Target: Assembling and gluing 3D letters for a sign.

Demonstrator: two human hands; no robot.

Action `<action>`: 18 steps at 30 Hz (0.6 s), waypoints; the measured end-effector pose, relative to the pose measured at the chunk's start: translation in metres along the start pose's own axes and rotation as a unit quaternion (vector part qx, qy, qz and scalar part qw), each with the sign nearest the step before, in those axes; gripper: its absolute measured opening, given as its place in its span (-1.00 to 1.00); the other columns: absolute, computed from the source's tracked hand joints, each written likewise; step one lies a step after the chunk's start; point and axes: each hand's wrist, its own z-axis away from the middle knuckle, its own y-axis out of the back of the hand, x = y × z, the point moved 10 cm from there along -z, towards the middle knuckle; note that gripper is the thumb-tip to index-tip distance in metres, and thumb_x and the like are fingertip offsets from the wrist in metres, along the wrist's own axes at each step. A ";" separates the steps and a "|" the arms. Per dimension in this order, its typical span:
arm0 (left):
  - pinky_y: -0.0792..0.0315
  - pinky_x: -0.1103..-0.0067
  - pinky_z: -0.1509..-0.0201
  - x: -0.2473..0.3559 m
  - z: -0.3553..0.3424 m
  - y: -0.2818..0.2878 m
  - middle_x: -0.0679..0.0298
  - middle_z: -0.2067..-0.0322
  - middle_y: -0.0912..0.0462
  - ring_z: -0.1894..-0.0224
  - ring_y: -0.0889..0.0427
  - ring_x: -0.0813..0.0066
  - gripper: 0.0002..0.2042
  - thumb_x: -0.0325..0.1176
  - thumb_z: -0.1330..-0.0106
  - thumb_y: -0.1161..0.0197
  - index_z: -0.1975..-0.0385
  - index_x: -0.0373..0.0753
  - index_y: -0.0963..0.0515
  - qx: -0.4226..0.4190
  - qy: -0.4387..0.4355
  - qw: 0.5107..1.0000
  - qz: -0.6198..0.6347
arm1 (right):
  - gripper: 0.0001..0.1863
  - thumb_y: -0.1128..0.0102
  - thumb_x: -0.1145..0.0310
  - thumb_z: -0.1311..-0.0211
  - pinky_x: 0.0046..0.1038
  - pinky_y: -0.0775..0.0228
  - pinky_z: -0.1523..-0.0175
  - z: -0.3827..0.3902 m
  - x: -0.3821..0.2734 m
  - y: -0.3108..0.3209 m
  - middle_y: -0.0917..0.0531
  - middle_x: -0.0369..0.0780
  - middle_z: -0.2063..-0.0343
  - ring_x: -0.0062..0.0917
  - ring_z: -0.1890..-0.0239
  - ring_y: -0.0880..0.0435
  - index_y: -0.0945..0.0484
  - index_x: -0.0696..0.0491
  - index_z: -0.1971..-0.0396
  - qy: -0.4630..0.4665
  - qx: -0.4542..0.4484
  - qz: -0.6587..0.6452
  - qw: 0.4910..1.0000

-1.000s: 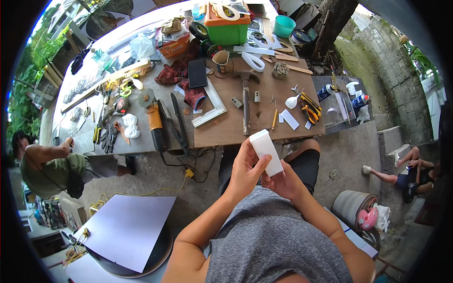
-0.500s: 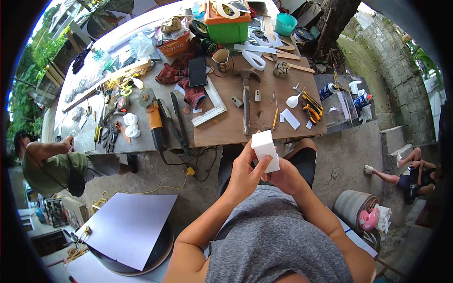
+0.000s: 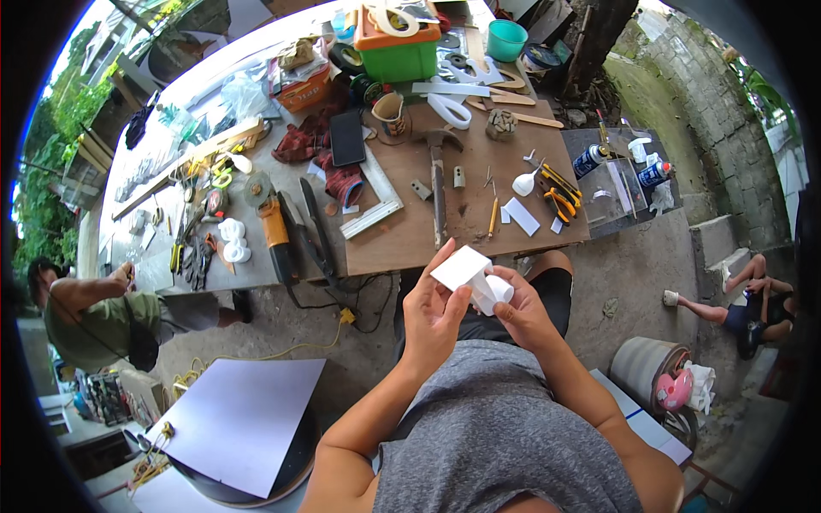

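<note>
— Holding anything, those two hands?

— Yes, both are gripping one white block (image 3: 469, 275), just in front of the grey shirt (image 3: 505, 436) and above the lap. The left hand (image 3: 434, 315) is cupping it from the left, thumb lying along the near side and fingers curling up behind it. The right hand (image 3: 523, 312) is pinching the block's lower right end between thumb and fingertips.

— How is the block sitting?

— It is tilting, with one flat square face turning up towards the camera, near the front edge of the brown board (image 3: 462, 192) but not touching it.

— What is lying on that board?

— A hammer (image 3: 438, 184) is lying lengthwise near the middle, a pencil (image 3: 493, 216) just right of it, and orange-handled pliers (image 3: 560, 195) well to the right. A white frame corner (image 3: 374, 198) is resting on the left edge.

— And further left?

— An orange angle grinder (image 3: 272, 222) is sitting on the grey table (image 3: 162, 265), and another person (image 3: 90, 312) is leaning by that table's end.
</note>
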 end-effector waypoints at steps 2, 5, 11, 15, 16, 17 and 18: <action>-0.41 0.59 -0.15 0.000 0.001 0.002 0.13 -0.06 -0.55 -0.07 -0.51 0.50 -0.45 -0.46 -0.41 -0.18 -0.36 -0.44 -0.22 -0.004 -0.003 0.999 -0.045 | -0.28 -0.43 0.28 -0.20 -0.51 -0.38 -0.18 0.000 0.000 0.002 -0.55 -0.27 -0.01 -0.60 -0.08 -0.53 -0.28 0.10 -0.30 0.007 0.000 -0.005 1.000; -0.39 0.64 -0.12 -0.008 0.001 0.006 0.18 -0.04 -0.56 -0.04 -0.50 0.54 -0.47 -0.42 -0.43 -0.18 -0.36 -0.42 -0.25 0.001 0.004 1.000 -0.031 | -0.29 -0.43 0.32 -0.20 -0.53 -0.39 -0.17 0.000 0.004 -0.001 -0.56 -0.27 -0.01 -0.61 -0.07 -0.54 -0.28 0.10 -0.30 -0.007 -0.011 0.001 1.000; -0.36 0.64 -0.14 -0.022 -0.005 0.009 0.18 -0.09 -0.53 -0.07 -0.49 0.54 -0.43 -0.40 -0.43 -0.19 -0.39 -0.41 -0.21 -0.009 0.025 1.000 -0.003 | -0.31 -0.43 0.30 -0.20 -0.53 -0.41 -0.17 0.001 -0.002 0.000 -0.56 -0.26 -0.01 -0.60 -0.06 -0.54 -0.30 0.09 -0.28 -0.004 0.003 0.009 1.000; -0.39 0.61 -0.15 -0.032 -0.011 0.008 0.10 -0.13 -0.50 -0.09 -0.50 0.51 -0.46 -0.44 -0.40 -0.21 -0.34 -0.41 -0.25 -0.020 0.027 0.999 -0.017 | -0.32 -0.43 0.31 -0.19 -0.53 -0.41 -0.17 -0.001 -0.001 0.013 -0.55 -0.26 -0.01 -0.61 -0.06 -0.54 -0.31 0.09 -0.26 0.023 0.039 0.038 0.998; -0.39 0.60 -0.16 -0.037 -0.009 0.007 0.07 -0.14 -0.49 -0.11 -0.50 0.50 -0.49 -0.46 -0.39 -0.21 -0.30 -0.41 -0.28 -0.034 0.031 0.997 -0.058 | -0.32 -0.43 0.31 -0.19 -0.53 -0.41 -0.17 -0.004 -0.001 0.010 -0.55 -0.26 -0.01 -0.61 -0.06 -0.54 -0.31 0.09 -0.26 0.023 0.035 0.038 0.998; -0.43 0.58 -0.15 -0.041 -0.007 0.007 0.08 -0.07 -0.56 -0.07 -0.55 0.50 -0.60 -0.49 -0.38 -0.21 -0.19 -0.40 -0.36 -0.034 0.043 0.995 -0.083 | -0.32 -0.44 0.32 -0.18 -0.53 -0.40 -0.19 -0.006 -0.002 0.009 -0.55 -0.26 -0.01 -0.61 -0.06 -0.53 -0.31 0.09 -0.26 0.021 0.044 0.041 0.998; -0.43 0.58 -0.15 -0.042 -0.006 0.009 0.08 -0.07 -0.56 -0.07 -0.55 0.50 -0.60 -0.49 -0.38 -0.21 -0.19 -0.40 -0.36 -0.029 0.040 0.995 -0.085 | -0.32 -0.45 0.33 -0.17 -0.52 -0.38 -0.21 -0.008 -0.003 0.006 -0.55 -0.25 -0.02 -0.60 -0.07 -0.53 -0.31 0.10 -0.25 0.019 0.052 0.044 0.998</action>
